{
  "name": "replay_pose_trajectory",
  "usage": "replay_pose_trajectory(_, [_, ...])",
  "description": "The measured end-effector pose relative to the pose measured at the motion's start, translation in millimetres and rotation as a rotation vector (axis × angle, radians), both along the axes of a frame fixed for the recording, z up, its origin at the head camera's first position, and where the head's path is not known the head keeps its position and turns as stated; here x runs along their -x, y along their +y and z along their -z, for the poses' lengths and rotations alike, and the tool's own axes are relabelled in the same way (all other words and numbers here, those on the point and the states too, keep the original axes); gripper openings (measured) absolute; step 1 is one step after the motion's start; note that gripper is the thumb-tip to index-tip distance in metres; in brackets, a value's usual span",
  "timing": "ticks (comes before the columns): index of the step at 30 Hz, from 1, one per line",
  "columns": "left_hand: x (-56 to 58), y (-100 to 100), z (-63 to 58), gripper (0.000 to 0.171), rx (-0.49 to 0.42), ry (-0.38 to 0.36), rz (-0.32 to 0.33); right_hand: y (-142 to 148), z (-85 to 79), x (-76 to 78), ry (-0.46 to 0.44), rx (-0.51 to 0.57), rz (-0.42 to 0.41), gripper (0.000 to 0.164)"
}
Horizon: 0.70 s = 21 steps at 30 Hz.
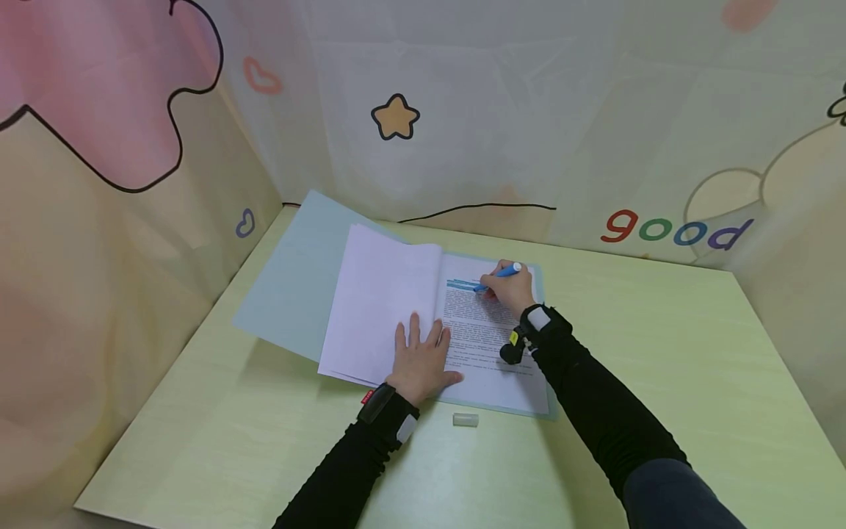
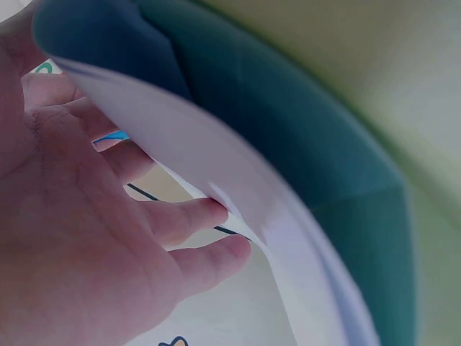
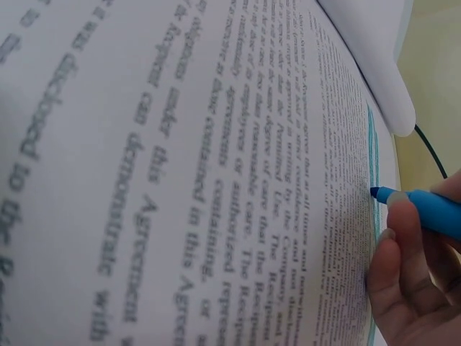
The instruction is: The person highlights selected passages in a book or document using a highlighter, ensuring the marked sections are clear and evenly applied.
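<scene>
A blue marker (image 1: 509, 270) is pinched in my right hand (image 1: 514, 289). In the right wrist view its dark blue tip (image 3: 374, 192) meets the printed page (image 3: 238, 180) beside blue-green strokes (image 3: 372, 144). On the head view those strokes run across the top lines of text. My left hand (image 1: 423, 365) rests with spread fingers on the inner edges of the open pages, near the fold. Its palm and fingers (image 2: 194, 220) also show against the curved sheets (image 2: 238, 166) in the left wrist view. The turned-back white pages (image 1: 383, 301) lie to the left.
A pale blue folder cover (image 1: 291, 272) is spread open at the left, under the pages. Below the document lies a small pale cylindrical piece (image 1: 465, 419) on the light yellow-green table (image 1: 661, 353). A printed cloth backdrop (image 1: 476, 132) stands behind the table.
</scene>
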<state>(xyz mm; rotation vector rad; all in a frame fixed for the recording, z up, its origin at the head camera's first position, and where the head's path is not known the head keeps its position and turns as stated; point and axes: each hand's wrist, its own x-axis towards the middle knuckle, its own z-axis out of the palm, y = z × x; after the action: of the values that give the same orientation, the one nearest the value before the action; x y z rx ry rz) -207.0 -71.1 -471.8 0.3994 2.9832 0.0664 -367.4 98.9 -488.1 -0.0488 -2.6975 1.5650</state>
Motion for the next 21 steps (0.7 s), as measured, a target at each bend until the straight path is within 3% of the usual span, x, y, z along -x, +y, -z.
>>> replay_pose_trajectory(21, [1.5,-0.4,2.0,0.081,-0.024,-0.012,-0.005,6.4,1.9,1.0,0.006,0.009,-0.005,0.022])
